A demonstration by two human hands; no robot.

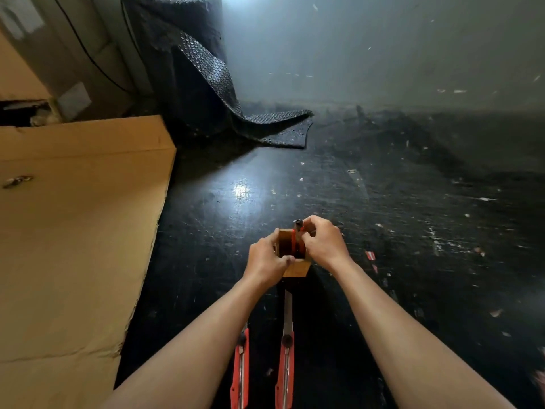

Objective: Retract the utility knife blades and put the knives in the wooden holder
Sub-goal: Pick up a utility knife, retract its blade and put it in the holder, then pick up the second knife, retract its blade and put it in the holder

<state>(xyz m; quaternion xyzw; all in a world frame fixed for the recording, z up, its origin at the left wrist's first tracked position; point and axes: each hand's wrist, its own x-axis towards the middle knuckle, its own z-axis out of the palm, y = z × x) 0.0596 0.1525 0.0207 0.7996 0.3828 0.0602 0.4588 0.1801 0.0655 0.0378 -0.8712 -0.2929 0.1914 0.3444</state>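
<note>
A small wooden holder (pixel 296 268) stands on the dark floor in front of me. My left hand (pixel 267 261) grips its left side. My right hand (pixel 323 242) is closed on a red utility knife (pixel 297 233) that stands upright inside the holder, its dark end sticking out at the top. Two more red utility knives lie on the floor between my forearms: the left knife (pixel 240 370) is partly hidden by my left arm, and the right knife (pixel 285 361) has its blade extended toward the holder.
A large flat cardboard sheet (pixel 73 231) lies to the left. A roll of dark bubble wrap (pixel 206 93) stands at the back against the wall. The black floor (pixel 413 216) is scuffed and littered with small scraps.
</note>
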